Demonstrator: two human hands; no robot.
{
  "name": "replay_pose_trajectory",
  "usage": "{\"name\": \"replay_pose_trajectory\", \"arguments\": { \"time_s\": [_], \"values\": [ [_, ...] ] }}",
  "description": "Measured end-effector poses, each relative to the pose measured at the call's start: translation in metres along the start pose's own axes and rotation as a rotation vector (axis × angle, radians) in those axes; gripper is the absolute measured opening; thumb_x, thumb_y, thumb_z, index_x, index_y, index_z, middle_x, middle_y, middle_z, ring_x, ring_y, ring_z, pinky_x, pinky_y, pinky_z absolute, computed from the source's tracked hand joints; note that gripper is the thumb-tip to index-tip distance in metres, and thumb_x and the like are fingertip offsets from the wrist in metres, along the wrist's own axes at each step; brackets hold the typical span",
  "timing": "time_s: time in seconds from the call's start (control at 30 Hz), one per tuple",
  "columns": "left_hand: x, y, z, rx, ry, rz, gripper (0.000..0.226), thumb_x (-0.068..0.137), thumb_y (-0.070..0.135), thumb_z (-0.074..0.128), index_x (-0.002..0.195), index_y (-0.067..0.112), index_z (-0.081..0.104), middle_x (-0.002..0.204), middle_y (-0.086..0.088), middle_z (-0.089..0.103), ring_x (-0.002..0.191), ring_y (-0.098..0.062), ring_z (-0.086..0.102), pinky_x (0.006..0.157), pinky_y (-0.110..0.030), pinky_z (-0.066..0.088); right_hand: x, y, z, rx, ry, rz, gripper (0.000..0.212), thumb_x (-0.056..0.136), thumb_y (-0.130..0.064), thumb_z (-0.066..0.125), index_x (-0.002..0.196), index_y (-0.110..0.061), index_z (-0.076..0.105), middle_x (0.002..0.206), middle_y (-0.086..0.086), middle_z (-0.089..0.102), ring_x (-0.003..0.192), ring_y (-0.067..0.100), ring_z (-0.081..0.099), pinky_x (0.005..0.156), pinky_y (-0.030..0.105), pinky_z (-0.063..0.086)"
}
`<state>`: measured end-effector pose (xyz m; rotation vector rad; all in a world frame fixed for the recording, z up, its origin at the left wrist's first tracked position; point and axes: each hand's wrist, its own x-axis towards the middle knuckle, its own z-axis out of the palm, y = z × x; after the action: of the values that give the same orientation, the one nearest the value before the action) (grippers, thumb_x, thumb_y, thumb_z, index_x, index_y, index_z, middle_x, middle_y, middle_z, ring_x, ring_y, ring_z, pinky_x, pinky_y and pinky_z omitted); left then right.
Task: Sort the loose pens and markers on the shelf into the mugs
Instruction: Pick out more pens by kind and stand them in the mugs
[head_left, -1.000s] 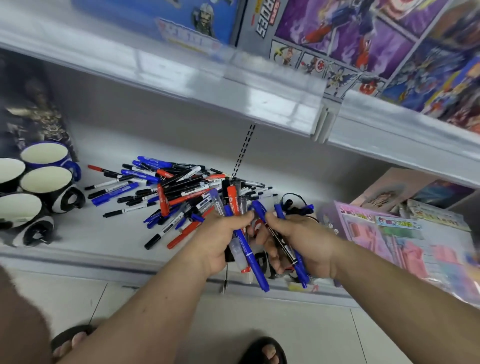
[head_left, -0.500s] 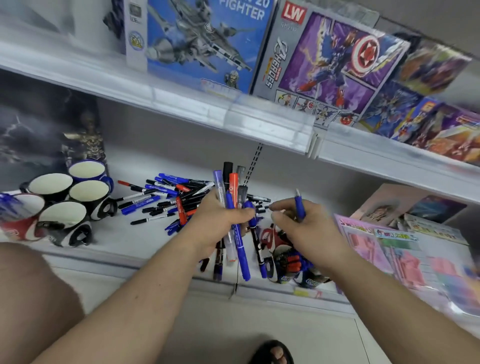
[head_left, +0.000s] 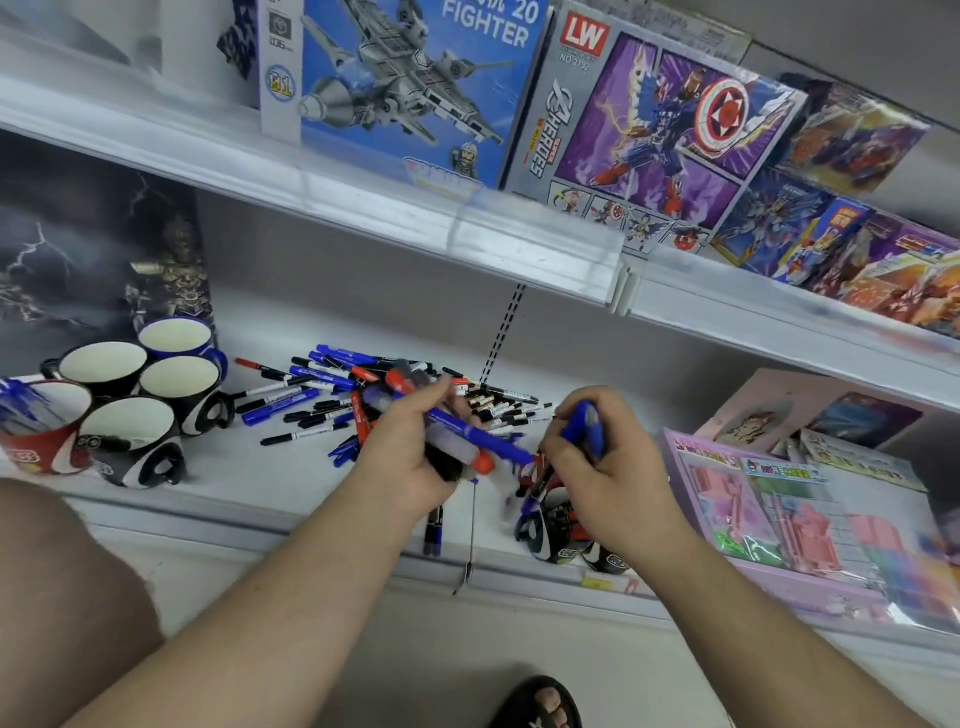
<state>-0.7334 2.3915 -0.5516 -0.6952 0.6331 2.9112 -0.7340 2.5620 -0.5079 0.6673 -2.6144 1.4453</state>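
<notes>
A heap of loose blue, black and red pens and markers (head_left: 322, 400) lies on the white shelf (head_left: 249, 478). My left hand (head_left: 415, 457) grips a bundle of markers (head_left: 470, 434) in blue, red and black, tilted nearly level. My right hand (head_left: 602, 467) pinches a single blue marker (head_left: 584, 423) above a dark mug (head_left: 550, 525) near the shelf's front edge. Several mugs (head_left: 179, 379) stand at the left; the red one (head_left: 44, 441) has blue pens in it.
Toy boxes (head_left: 649, 135) fill the upper shelf, whose front rail (head_left: 363, 208) overhangs the work area. Pink stationery packs (head_left: 779, 519) lie to the right. A dark poster box (head_left: 78, 260) stands behind the mugs. My knee (head_left: 62, 582) and a sandalled foot (head_left: 540, 704) are below.
My left hand has tipped its bundle from upright to nearly level. My right hand has shifted slightly lower with the blue marker. The view has barely moved.
</notes>
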Motion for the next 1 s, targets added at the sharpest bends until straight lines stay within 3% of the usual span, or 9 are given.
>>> {"name": "replay_pose_trajectory", "arguments": {
  "time_s": [0.13, 0.3, 0.4, 0.53, 0.67, 0.73, 0.83, 0.93, 1.0],
  "values": [
    [0.005, -0.005, -0.001, -0.238, 0.138, -0.063, 0.027, 0.096, 0.026, 0.059, 0.074, 0.012, 0.055, 0.057, 0.0, 0.054, 0.057, -0.015, 0.051, 0.05, -0.027, 0.051, -0.011, 0.0, 0.004, 0.02, 0.137, -0.224, 0.009, 0.092, -0.017, 0.056, 0.09, -0.026, 0.055, 0.082, 0.004, 0.062, 0.067, 0.018, 0.057, 0.062, 0.028, 0.047],
    [-0.001, -0.016, 0.011, -0.21, 0.179, -0.104, 0.025, 0.098, 0.024, 0.056, 0.076, 0.012, 0.053, 0.057, -0.002, 0.055, 0.049, -0.017, 0.056, 0.063, -0.029, 0.043, -0.007, 0.008, 0.013, -0.264, 0.072, -0.41, 0.04, 0.087, -0.018, 0.061, 0.123, -0.033, 0.05, 0.095, -0.012, 0.066, 0.085, -0.002, 0.055, 0.079, 0.003, 0.041],
    [-0.004, -0.019, 0.013, -0.126, 0.187, -0.124, 0.021, 0.098, 0.024, 0.056, 0.08, 0.012, 0.053, 0.053, -0.005, 0.06, 0.043, -0.019, 0.059, 0.057, -0.03, 0.044, -0.003, 0.005, 0.013, -0.283, 0.084, -0.317, 0.043, 0.086, -0.027, 0.064, 0.126, -0.035, 0.05, 0.092, -0.018, 0.059, 0.087, -0.004, 0.052, 0.078, -0.002, 0.038],
    [-0.001, -0.021, 0.012, -0.121, 0.196, -0.137, 0.021, 0.096, 0.024, 0.06, 0.079, 0.013, 0.055, 0.052, 0.001, 0.055, 0.046, -0.014, 0.055, 0.05, -0.024, 0.044, 0.003, 0.001, 0.005, -0.291, 0.122, -0.162, 0.024, 0.09, -0.028, 0.068, 0.113, -0.021, 0.067, 0.078, -0.025, 0.057, 0.071, 0.001, 0.057, 0.064, 0.009, 0.042],
    [0.004, -0.025, 0.009, -0.138, 0.155, -0.164, 0.023, 0.093, 0.027, 0.064, 0.077, 0.013, 0.057, 0.062, 0.003, 0.053, 0.051, -0.011, 0.05, 0.045, -0.019, 0.047, 0.006, -0.002, -0.002, -0.209, -0.022, -0.055, 0.014, 0.091, -0.026, 0.067, 0.097, -0.013, 0.069, 0.078, -0.006, 0.067, 0.076, 0.013, 0.06, 0.065, 0.031, 0.049],
    [0.007, -0.026, 0.005, -0.104, 0.132, -0.162, 0.026, 0.091, 0.03, 0.067, 0.074, 0.014, 0.056, 0.06, 0.002, 0.052, 0.051, -0.011, 0.049, 0.054, -0.023, 0.047, 0.004, -0.002, -0.005, -0.214, -0.047, -0.035, 0.013, 0.091, -0.024, 0.067, 0.096, -0.013, 0.069, 0.078, -0.004, 0.067, 0.076, 0.014, 0.06, 0.066, 0.03, 0.05],
    [0.01, -0.026, 0.001, -0.044, 0.12, -0.124, 0.029, 0.087, 0.034, 0.07, 0.071, 0.015, 0.056, 0.054, 0.0, 0.054, 0.061, -0.012, 0.043, 0.087, -0.025, 0.041, 0.005, 0.003, -0.011, -0.283, -0.049, 0.021, 0.011, 0.091, -0.024, 0.068, 0.093, -0.014, 0.068, 0.072, 0.003, 0.064, 0.067, 0.013, 0.055, 0.056, 0.021, 0.043],
    [0.012, -0.025, 0.003, 0.058, 0.114, -0.056, 0.031, 0.088, 0.038, 0.068, 0.068, 0.017, 0.056, 0.055, 0.0, 0.054, 0.058, -0.016, 0.047, 0.089, -0.04, 0.038, 0.006, 0.008, -0.016, -0.258, -0.094, 0.103, 0.007, 0.093, -0.025, 0.064, 0.087, -0.021, 0.065, 0.071, -0.006, 0.063, 0.059, 0.004, 0.053, 0.052, 0.011, 0.04],
    [0.012, -0.024, 0.006, 0.017, 0.103, -0.036, 0.03, 0.087, 0.036, 0.069, 0.067, 0.017, 0.057, 0.058, 0.0, 0.052, 0.058, -0.015, 0.048, 0.087, -0.038, 0.041, 0.004, 0.006, -0.016, -0.178, -0.166, 0.146, 0.009, 0.095, -0.023, 0.062, 0.086, -0.025, 0.064, 0.07, -0.008, 0.065, 0.051, 0.001, 0.05, 0.049, 0.011, 0.04]
  ]
}}
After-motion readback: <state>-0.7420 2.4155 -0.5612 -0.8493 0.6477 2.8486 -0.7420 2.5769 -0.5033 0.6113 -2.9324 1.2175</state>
